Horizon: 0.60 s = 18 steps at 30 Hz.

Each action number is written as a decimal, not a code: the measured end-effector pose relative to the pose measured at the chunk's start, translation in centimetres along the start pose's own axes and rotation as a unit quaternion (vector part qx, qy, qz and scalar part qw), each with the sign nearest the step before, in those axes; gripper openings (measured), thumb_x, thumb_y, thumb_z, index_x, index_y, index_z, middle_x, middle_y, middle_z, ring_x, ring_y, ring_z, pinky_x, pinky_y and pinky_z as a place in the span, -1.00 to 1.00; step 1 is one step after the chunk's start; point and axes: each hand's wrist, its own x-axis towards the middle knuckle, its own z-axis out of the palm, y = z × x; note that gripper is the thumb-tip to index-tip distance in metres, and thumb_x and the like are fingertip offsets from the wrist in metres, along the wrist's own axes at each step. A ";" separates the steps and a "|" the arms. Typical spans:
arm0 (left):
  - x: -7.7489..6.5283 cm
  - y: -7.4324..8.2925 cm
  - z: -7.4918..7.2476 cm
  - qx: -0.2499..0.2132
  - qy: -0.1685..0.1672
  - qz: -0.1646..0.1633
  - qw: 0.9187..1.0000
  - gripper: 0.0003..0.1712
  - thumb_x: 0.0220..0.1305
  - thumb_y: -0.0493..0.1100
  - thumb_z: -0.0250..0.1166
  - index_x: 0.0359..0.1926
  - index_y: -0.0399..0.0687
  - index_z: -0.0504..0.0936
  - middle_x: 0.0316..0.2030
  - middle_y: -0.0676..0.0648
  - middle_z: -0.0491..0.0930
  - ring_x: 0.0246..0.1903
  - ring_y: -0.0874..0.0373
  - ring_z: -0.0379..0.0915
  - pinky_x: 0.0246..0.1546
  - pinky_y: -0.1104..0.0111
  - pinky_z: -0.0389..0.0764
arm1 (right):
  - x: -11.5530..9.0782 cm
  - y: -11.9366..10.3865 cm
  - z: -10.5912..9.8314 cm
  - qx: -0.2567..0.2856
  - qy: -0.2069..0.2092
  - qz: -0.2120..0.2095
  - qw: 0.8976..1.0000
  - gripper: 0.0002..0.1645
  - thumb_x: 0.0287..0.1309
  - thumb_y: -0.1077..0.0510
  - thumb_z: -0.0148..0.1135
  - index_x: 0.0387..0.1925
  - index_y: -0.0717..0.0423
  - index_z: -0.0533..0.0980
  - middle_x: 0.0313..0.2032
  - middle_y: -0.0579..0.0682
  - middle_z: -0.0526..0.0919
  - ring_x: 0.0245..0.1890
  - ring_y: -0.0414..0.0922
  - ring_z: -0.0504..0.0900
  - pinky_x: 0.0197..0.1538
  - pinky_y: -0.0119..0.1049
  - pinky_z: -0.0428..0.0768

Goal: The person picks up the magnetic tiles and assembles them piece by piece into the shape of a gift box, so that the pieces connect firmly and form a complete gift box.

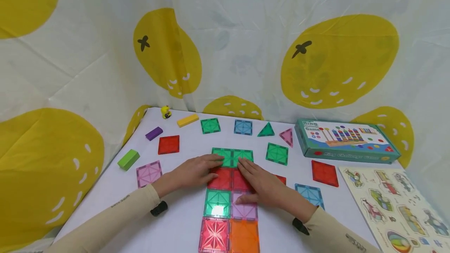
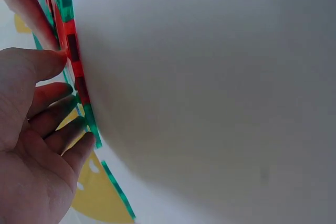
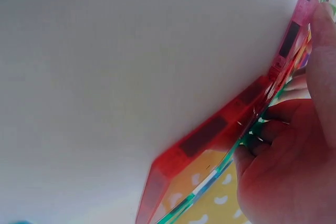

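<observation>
Translucent magnetic tiles lie flat side by side in two columns in the middle of the table. At the far end is a green pair, including this green tile (image 1: 222, 156); nearer come red tiles (image 1: 220, 179), then a green and a pink tile (image 1: 248, 211), then a pinkish-red and an orange tile (image 1: 244, 236). My left hand (image 1: 193, 171) touches the left edge, fingertips at the green tile and thumb by the red. My right hand (image 1: 264, 186) rests over the right column, fingers extended, partly hiding its red tile, with the thumb on the pink one.
Loose tiles lie around, among them a red tile (image 1: 168, 144), a pink tile (image 1: 149, 173) and a blue tile (image 1: 309, 195). Wooden blocks, one a green block (image 1: 128, 159), stand at left. A Ring Challenge Game box (image 1: 346, 140) and a picture board (image 1: 397, 206) occupy the right.
</observation>
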 end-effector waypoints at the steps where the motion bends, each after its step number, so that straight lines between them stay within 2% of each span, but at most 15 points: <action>1: -0.3 -0.2 -0.2 0.000 0.001 -0.004 1.000 -0.39 0.49 -0.03 0.38 0.44 -0.17 0.54 0.46 -0.08 0.44 0.48 -0.02 0.28 0.34 0.11 0.47 | 0.2 0.1 0.0 -0.001 0.001 0.001 1.000 0.33 0.18 -0.54 0.33 0.66 0.17 0.11 0.65 0.10 0.04 0.62 0.11 0.02 0.39 0.09 0.45; 7: -2.8 -2.1 -2.1 -0.009 0.010 -0.057 0.998 -0.35 0.48 -0.05 0.39 0.48 -0.13 0.50 0.47 -0.11 0.42 0.48 -0.07 0.28 0.31 0.01 0.50 | 0.9 1.3 -0.1 0.005 0.002 0.020 1.000 0.34 0.16 -0.54 0.33 0.68 0.11 0.06 0.67 0.05 0.01 0.64 0.07 -0.03 0.35 0.08 0.49; 12: -5.6 -4.6 -3.6 0.017 0.027 -0.119 0.992 -0.32 0.46 -0.03 0.42 0.50 -0.12 0.49 0.47 -0.11 0.42 0.47 -0.07 0.29 0.33 -0.04 0.47 | 1.2 2.2 -0.3 0.015 0.005 0.017 1.000 0.36 0.17 -0.55 0.33 0.68 0.15 0.05 0.67 0.08 -0.01 0.64 0.09 -0.05 0.40 0.10 0.43; 14: -6.6 -5.7 -3.9 0.033 0.035 -0.142 0.989 -0.32 0.46 -0.03 0.42 0.49 -0.14 0.49 0.47 -0.12 0.42 0.46 -0.08 0.29 0.34 -0.05 0.46 | 1.4 2.4 -0.3 0.013 0.005 0.016 1.000 0.37 0.17 -0.56 0.31 0.68 0.15 0.04 0.67 0.08 -0.02 0.64 0.10 -0.05 0.41 0.10 0.42; 18: -7.9 -7.1 -4.3 0.040 0.054 -0.170 0.983 -0.31 0.47 -0.07 0.40 0.47 -0.31 0.46 0.45 -0.27 0.41 0.45 -0.23 0.29 0.35 -0.13 0.42 | 1.5 2.7 -0.3 0.016 0.008 0.014 1.000 0.36 0.17 -0.53 0.35 0.67 0.18 0.06 0.66 0.12 0.01 0.63 0.14 -0.03 0.38 0.13 0.45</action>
